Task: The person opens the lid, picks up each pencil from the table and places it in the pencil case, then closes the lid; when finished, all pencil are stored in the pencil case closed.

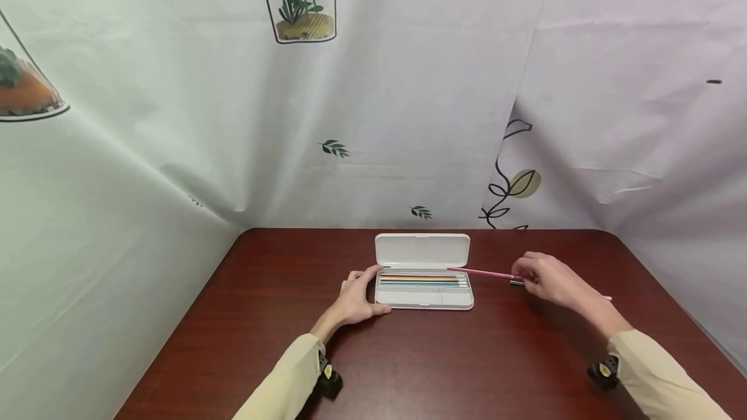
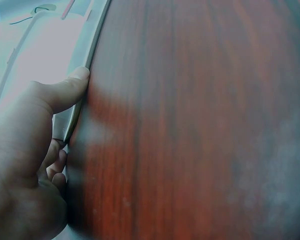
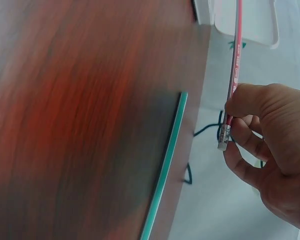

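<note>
A white pencil case lies on the table with its lid raised at the back. Several coloured pencils lie side by side in its rear compartment. My left hand holds the case's left end, thumb at the front corner and fingers toward the back. My right hand pinches a pink pencil near its eraser end, with the far end over the case's back right corner. Below that hand, a green pencil lies on the table, partly hidden in the head view.
The dark red wooden table carries everything. A white printed cloth hangs behind it and along the sides. A small pale pink tip shows beside the right wrist; what it belongs to is hidden.
</note>
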{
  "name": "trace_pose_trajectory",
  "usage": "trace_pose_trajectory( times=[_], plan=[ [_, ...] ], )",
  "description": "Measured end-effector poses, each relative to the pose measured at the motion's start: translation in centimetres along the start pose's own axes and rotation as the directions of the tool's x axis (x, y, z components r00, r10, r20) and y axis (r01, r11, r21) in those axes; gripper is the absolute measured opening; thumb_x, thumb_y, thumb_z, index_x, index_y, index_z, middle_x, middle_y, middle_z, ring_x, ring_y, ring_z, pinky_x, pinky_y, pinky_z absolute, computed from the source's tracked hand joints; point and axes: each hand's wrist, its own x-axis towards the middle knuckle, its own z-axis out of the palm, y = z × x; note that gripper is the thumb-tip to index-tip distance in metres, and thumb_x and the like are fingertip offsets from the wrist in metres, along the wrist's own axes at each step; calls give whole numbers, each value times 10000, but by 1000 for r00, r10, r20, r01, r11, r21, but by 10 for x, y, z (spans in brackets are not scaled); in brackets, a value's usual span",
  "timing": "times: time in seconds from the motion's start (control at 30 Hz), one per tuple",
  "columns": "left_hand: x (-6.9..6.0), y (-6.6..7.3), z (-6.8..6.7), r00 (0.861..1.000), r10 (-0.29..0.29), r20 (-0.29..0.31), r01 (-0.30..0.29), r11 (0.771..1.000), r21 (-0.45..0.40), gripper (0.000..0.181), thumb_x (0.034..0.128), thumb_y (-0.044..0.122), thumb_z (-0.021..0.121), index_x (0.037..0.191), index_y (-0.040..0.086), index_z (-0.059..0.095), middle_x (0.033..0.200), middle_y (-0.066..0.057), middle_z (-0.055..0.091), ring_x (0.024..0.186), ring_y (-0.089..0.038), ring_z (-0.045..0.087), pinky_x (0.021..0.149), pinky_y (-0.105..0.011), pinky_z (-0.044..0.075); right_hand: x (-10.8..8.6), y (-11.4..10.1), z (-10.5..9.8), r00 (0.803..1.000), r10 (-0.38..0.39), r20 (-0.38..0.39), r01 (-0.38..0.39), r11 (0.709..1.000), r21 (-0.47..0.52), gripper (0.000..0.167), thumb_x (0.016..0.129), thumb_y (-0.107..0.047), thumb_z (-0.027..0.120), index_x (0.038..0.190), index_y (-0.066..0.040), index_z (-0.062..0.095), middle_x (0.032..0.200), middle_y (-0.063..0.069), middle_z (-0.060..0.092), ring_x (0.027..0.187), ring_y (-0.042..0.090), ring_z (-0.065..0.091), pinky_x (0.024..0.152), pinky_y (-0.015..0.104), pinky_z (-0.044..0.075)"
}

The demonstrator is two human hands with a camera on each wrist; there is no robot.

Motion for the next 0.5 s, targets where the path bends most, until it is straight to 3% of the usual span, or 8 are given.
trace_pose_trajectory(
  times=[0.5],
  plan=[
    [0, 0, 0, 1000, 10, -1, -10, 1000, 2, 887, 724, 319, 898, 1475, 157, 457, 1265, -172, 558, 1177, -362, 450, 934, -510, 350, 32, -26, 17, 997, 27, 70, -28, 999, 17, 286, 734, 105, 704, 868, -147, 698, 807, -109, 530, 720, 81, 508, 627, 315, 467]
  ],
)
